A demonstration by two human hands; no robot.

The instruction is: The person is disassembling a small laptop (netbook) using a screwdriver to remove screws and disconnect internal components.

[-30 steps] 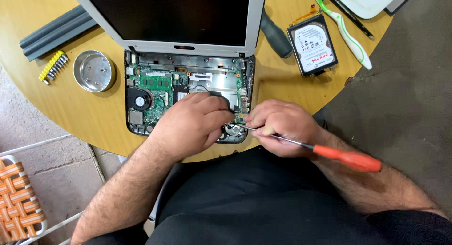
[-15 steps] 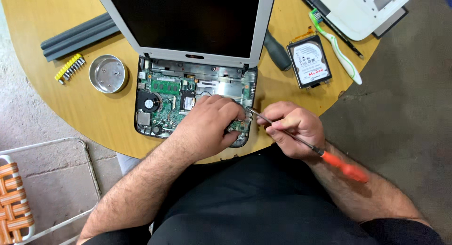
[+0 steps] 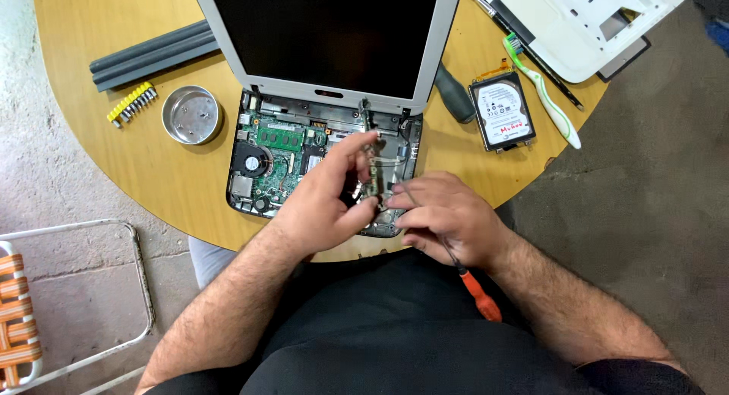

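Over the opened laptop base (image 3: pixel 304 163), seen from the head camera, the left hand (image 3: pixel 323 205) has its grip closed on a small narrow circuit board (image 3: pixel 372 179), thumb and fingertips pinching it so it stands on edge, lifted clear of the base. Just right of that grip, the right hand (image 3: pixel 448 217) is curled shut around the shaft of a screwdriver (image 3: pixel 474 285); its orange handle sticks out below the hand toward the person's lap, and the tip end points up toward the small board, though whether the tip touches it cannot be told. The two hands are almost touching at the board.

Behind both grips the laptop's dark screen (image 3: pixel 326 38) stands tilted back, its grey frame hinged to the base. Left of the left grip, inside the base, lie the green mainboard and a round black fan (image 3: pixel 250 161). Farther left on the wooden worktop (image 3: pixel 152 182) sit a round metal tin (image 3: pixel 192 114), a yellow strip of screwdriver bits (image 3: pixel 131 103) and two grey bars (image 3: pixel 148 55). Up and right of the right grip lie a hard drive (image 3: pixel 501 112), a green-and-white toothbrush (image 3: pixel 543 91) beside it, and a white plastic cover (image 3: pixel 585 23) at the worktop's far edge. A folding chair (image 3: pixel 45 289) stands on the floor well to the left
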